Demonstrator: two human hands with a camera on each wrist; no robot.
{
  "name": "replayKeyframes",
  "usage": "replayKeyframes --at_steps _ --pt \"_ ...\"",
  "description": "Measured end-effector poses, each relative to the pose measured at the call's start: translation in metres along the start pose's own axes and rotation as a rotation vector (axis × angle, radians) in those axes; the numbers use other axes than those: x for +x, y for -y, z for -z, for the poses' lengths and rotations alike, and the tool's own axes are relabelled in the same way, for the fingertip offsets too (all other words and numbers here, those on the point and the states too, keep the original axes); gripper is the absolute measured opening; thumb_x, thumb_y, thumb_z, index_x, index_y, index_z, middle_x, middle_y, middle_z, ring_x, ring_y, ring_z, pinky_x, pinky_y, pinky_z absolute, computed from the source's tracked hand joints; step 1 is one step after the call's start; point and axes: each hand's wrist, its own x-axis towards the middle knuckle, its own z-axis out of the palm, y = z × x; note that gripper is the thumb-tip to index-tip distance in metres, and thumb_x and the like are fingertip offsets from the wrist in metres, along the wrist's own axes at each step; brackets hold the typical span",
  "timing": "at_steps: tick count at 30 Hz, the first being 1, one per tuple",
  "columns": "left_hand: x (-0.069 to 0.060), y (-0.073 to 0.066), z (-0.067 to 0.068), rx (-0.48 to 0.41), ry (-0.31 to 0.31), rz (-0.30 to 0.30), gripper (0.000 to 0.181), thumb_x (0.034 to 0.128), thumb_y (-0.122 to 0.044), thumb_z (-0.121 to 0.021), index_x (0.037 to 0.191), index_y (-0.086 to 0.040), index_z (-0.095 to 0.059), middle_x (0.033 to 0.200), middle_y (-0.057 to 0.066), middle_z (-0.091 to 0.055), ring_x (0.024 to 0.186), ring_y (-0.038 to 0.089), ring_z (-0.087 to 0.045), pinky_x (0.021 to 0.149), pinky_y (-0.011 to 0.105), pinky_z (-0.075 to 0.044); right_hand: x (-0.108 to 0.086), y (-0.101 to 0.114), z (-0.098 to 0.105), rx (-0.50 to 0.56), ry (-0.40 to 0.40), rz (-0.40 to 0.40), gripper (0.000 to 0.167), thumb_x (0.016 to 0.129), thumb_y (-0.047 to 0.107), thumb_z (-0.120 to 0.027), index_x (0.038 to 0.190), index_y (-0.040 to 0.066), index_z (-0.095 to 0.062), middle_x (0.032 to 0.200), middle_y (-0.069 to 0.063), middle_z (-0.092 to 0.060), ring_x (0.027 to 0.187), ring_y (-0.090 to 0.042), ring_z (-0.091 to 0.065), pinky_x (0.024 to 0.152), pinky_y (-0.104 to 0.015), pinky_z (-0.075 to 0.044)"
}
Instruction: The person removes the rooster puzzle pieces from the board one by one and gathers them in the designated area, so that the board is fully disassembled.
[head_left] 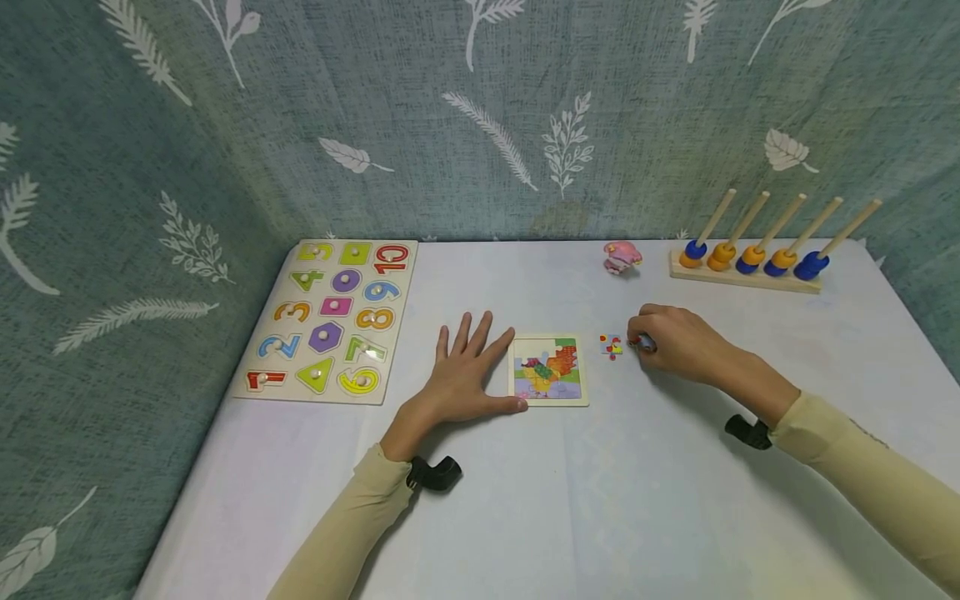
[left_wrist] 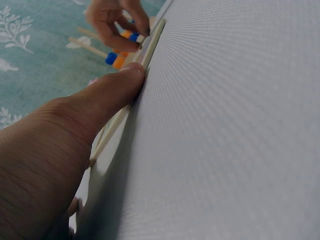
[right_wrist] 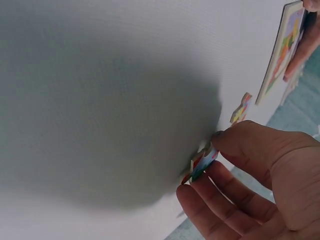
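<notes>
Pale wooden puzzle tray (head_left: 584, 372) on the worktop (head_left: 517, 500) — touched at its left corners by the left hand (head_left: 463, 379), fingers spread and clasping nothing. Pinched in the right hand (head_left: 678, 340), just beyond a loose piece (head_left: 611, 345) to the tray's right, at least one jigsaw piece (right_wrist: 204, 162) — apt to slip from an uneven pinch, or, pressed in askew, to dislodge the partly filled picture (head_left: 551, 372), with too light a left touch letting the tray skid.

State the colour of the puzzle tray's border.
Pale cream; the puzzle tray's border shows best in the head view.
</notes>
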Motion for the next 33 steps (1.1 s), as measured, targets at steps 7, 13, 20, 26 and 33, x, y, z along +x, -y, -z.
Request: replayKeyframes --at_steps 7,13,20,26,33 --pt "-0.001 -0.001 0.002 0.009 0.011 0.007 0.109 0.0761 -0.074 -0.068 0.162 -0.025 -0.021 0.167 0.012 -0.001 0.151 0.037 0.010 0.114 0.062 0.008 -0.001 -0.003 -0.001 0.019 -0.010 0.037 0.016 0.079 -0.002 -0.077 0.089 0.010 -0.075 0.088 -0.004 -0.065 0.078 -0.019 -0.061 0.068 -0.041 -0.051" --pt "-0.001 -0.001 0.002 0.002 0.007 0.006 0.108 0.0766 -0.073 -0.068 0.162 -0.025 -0.022 0.167 0.012 -0.001 0.151 0.037 0.010 0.114 0.062 0.008 -0.003 -0.005 -0.003 0.038 -0.029 0.039 0.016 0.080 -0.002 -0.078 0.091 0.009 -0.077 0.091 -0.005 -0.067 0.085 -0.024 -0.064 0.072 -0.043 -0.053" --pt "-0.001 -0.002 0.002 -0.002 0.004 -0.003 0.108 0.0769 -0.073 -0.069 0.162 -0.024 -0.022 0.167 0.012 -0.001 0.151 0.038 0.009 0.114 0.063 0.008 -0.003 -0.010 -0.001 0.079 -0.020 0.035 0.017 0.080 -0.003 -0.080 0.092 0.009 -0.078 0.091 -0.003 -0.067 0.085 -0.022 -0.065 0.072 -0.042 -0.052" --pt "-0.001 -0.001 0.000 -0.001 0.014 0.007 0.109 0.0764 -0.074 -0.067 0.162 -0.025 -0.021 0.167 0.012 0.000 0.151 0.037 0.011 0.114 0.062 0.010 -0.002 -0.010 0.000 0.086 -0.008 0.040 0.016 0.080 -0.001 -0.080 0.093 0.009 -0.078 0.090 -0.002 -0.067 0.084 -0.021 -0.065 0.072 -0.043 -0.052" --pt "0.000 -0.001 0.001 -0.001 0.010 0.004 0.108 0.0768 -0.075 -0.066 0.162 -0.024 -0.022 0.167 0.012 0.000 0.151 0.037 0.011 0.114 0.062 0.010 -0.002 -0.007 0.006 0.067 0.007 0.029 0.013 0.083 0.004 -0.079 0.094 0.010 -0.077 0.090 -0.001 -0.067 0.080 -0.018 -0.062 0.069 -0.041 -0.050"
